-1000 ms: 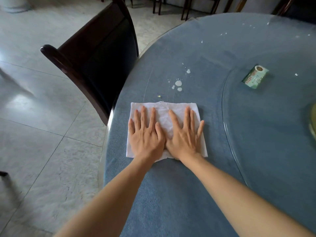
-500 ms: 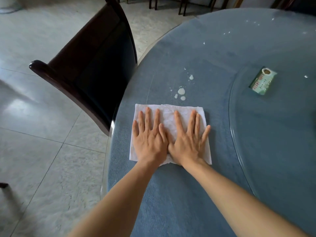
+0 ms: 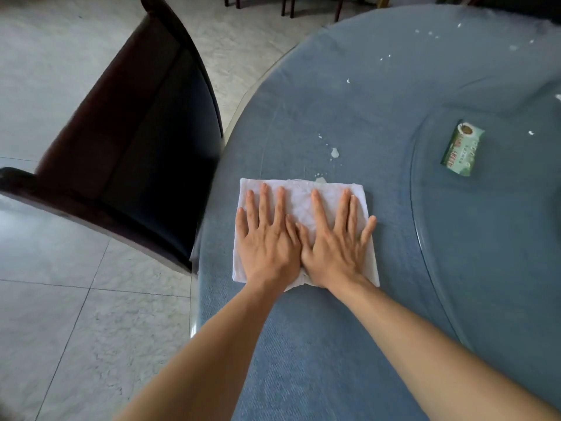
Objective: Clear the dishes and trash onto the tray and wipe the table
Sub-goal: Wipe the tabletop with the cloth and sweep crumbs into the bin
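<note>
Two hands laid flat, side by side, on a folded white cloth [image 3: 303,205]: left hand [image 3: 267,238] and right hand [image 3: 334,241], fingers straight and spread, palms pressing down, thumbs touching at centre, nothing gripped. Cloth rectangular, soft and slightly wrinkled, lying near the left edge of the surface [image 3: 379,95], near corners and middle hidden under palms and wrists. Surface round, covered in blue woven fabric with a fine ribbed texture beneath a clear glossy sheet. Several white spilled droplets [image 3: 334,152] just beyond the far edge of the cloth, one partly tucked under that edge; smaller white specks scattered toward the far rim, too small to identify. One round glass turntable [image 3: 425,238] on the right, transparent, edge catching light, cut off by the frame. One green rectangular packet [image 3: 462,152] lying flat on the turntable, well apart from the cloth, print illegible. One dark wooden chair [image 3: 136,141] with curved glossy back and black padded panel, beside the surface on the left, seat hidden. Pale tiled floor [image 3: 60,299], marbled, with thin grout lines. Dark chair legs at the top edge, cut off.
</note>
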A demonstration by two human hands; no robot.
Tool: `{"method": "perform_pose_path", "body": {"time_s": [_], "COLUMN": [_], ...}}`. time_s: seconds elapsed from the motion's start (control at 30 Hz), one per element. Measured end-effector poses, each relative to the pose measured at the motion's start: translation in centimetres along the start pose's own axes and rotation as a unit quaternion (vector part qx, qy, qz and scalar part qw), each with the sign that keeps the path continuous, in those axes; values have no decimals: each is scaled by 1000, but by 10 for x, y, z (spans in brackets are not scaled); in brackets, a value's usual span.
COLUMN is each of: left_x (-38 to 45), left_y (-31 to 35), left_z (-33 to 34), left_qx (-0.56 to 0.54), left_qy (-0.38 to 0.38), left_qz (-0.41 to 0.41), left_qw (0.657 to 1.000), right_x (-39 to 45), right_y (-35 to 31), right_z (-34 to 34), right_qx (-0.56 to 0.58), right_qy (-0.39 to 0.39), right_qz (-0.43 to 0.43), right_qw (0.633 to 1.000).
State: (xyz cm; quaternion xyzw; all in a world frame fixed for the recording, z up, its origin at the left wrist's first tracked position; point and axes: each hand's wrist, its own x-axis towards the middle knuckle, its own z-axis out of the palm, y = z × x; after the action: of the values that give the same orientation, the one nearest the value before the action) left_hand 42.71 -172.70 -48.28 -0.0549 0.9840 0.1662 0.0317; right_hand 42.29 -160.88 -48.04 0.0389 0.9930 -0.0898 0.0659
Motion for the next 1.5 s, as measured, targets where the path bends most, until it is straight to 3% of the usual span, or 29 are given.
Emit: {"method": "perform_pose_path", "body": {"time_s": [1.17,1.5], "left_x": [213,291], "left_y": [10,25], "left_z": [-25,-26], "left_qx": [31,41], "left_qy": [-60,-78], "left_qz": [117,191], "left_qw": [991,978], "right_x": [181,242], "right_y": [-40,-48], "right_z": [-22,-30], "right_qx": [1,0], "right_qy": [10,24], "right_qz": [131,214], "right_qw": [991,977]}}
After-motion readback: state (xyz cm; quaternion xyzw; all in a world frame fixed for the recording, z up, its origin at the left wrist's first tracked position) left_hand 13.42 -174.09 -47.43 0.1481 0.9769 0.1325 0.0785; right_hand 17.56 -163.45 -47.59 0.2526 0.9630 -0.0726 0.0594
